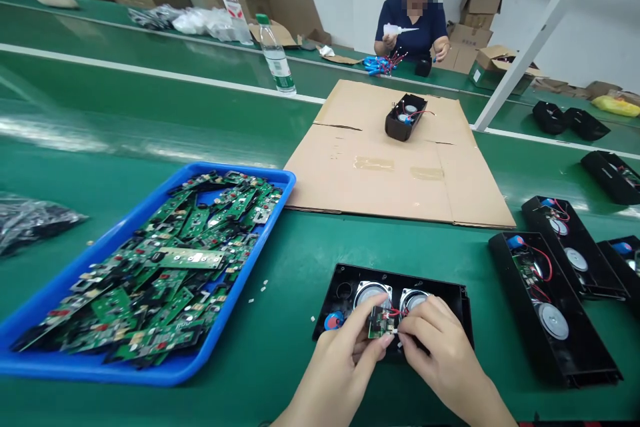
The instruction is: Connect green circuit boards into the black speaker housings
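Note:
A small green circuit board (381,322) is held between the thumb and fingers of my left hand (345,353). At the board's right edge, my right hand (440,340) pinches a small white wire connector (395,331), with red wires beside it. Whether the connector is seated in the board cannot be made out. Both hands are over an open black speaker housing (453,300) lying on the green table. Inside it are two round speakers (373,291), partly covered by my fingers, and a blue cylindrical battery (333,320) at the left.
To the left, a blue tray (220,340) is heaped with circuit boards (170,273). Several wired black housings (555,307) lie at the right. Another housing (406,117) sits on a cardboard sheet (380,193) ahead. Across the table, a person (413,20) holds a white nozzle bottle (393,29).

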Demonstrator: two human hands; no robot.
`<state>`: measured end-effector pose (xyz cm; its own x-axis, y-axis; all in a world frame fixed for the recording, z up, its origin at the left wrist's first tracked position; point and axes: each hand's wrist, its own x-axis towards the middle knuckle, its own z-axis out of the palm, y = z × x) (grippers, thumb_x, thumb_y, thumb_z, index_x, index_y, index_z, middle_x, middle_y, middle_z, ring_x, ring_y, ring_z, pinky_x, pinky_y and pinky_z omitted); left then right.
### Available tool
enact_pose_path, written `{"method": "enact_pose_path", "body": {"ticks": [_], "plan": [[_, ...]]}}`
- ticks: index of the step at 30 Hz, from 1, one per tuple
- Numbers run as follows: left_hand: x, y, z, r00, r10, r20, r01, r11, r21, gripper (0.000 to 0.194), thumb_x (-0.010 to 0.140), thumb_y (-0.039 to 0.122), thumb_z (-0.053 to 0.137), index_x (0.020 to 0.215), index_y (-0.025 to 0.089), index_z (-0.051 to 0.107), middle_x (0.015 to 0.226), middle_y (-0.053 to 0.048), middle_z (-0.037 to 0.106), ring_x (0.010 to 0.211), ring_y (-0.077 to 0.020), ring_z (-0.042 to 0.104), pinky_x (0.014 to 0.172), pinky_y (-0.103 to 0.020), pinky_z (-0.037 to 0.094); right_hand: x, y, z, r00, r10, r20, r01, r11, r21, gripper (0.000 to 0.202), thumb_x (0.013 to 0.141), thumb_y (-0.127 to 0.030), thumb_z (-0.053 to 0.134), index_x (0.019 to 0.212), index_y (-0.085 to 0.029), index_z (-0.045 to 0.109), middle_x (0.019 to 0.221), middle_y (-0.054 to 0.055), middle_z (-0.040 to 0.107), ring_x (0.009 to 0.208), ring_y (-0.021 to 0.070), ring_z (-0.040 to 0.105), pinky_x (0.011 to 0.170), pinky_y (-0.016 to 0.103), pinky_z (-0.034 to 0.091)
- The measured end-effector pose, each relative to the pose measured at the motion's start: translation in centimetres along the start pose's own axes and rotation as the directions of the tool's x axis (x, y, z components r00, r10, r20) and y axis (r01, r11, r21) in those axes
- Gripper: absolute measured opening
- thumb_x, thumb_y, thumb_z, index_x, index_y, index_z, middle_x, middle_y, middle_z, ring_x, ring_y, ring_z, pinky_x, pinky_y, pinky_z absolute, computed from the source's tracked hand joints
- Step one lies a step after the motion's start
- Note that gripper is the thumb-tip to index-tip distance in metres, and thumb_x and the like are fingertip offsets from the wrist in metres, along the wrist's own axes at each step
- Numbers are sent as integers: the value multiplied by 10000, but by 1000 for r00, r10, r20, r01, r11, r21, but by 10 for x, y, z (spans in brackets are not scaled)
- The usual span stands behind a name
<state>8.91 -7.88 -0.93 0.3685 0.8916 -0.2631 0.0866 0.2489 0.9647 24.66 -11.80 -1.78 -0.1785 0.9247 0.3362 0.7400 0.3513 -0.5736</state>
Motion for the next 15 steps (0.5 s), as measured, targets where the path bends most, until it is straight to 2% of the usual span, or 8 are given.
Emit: {"method": "enact_pose_path", "body": {"ticks": [9,15], "plan": [[0,-6,1,1000,4,2,-4,1000,-18,341,773,264,598,1108,229,652,677,42,716,640,-174,726,661,-228,615,3,-3,-3,998,-64,-13,63,996,-60,228,934,-111,395,788,-165,562,695,31,563,636,147,463,588,279,399],[-1,-12,0,993,121,7,-121,992,35,293,821,285,557,1092,246,660,702,17,733,633,-181,725,658,-223,608,6,-4,0,995,-94,-27,91,991,-97,280,952,-111,365,772,-163,573,691,37,585,626,147,487,563,272,400]]}}
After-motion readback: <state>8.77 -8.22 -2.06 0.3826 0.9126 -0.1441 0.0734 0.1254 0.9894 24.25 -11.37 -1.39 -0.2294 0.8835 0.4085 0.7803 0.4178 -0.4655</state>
